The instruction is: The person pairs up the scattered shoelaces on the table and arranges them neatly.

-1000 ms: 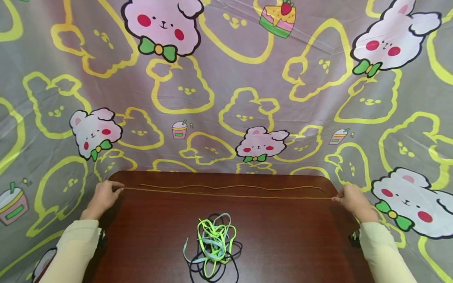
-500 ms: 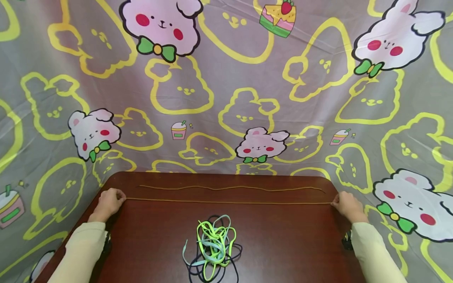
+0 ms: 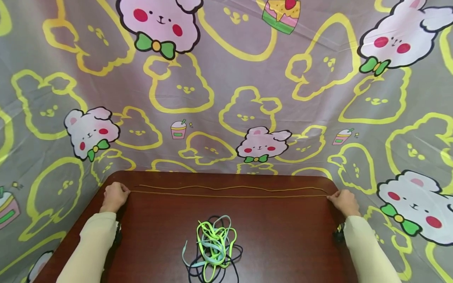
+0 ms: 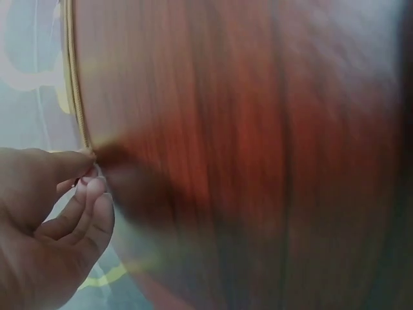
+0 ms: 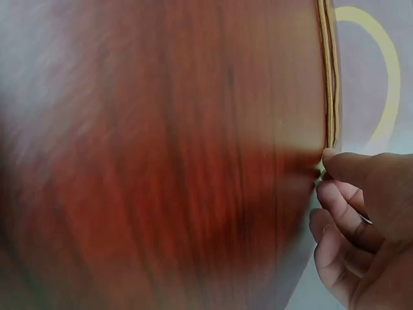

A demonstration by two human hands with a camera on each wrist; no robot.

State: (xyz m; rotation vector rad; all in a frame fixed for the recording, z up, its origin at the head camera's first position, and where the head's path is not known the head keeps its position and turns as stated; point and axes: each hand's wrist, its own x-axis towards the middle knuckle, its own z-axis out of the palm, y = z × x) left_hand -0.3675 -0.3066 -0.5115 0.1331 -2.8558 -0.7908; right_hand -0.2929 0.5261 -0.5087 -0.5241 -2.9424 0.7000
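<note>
A long tan-brown shoelace (image 3: pixel 226 196) runs nearly straight across the far part of the table. My left hand (image 3: pixel 116 196) pinches its left end between thumb and fingertips; what looks like a pale tip shows below the pinch in the left wrist view. At the other end, my right hand (image 5: pixel 361 226) pinches the lace with thumb and forefinger, the other fingers curled loosely. Just behind it, a second brown lace (image 3: pixel 214 189) lies in a slightly wavy line, close to the held one and apart from it in the middle.
A tangled pile of laces (image 3: pixel 216 245), neon yellow, pale blue and dark navy, lies at the near middle of the dark red-brown wooden table (image 3: pixel 283 236). A grey curtain (image 3: pixel 212 78) printed with cartoon rabbits hangs behind the table and along both sides.
Both hands first drew the shoelace toward me and lowered it, then moved it back toward the wavy lace. The hands are slightly closer together. The tangled pile has stayed put.
</note>
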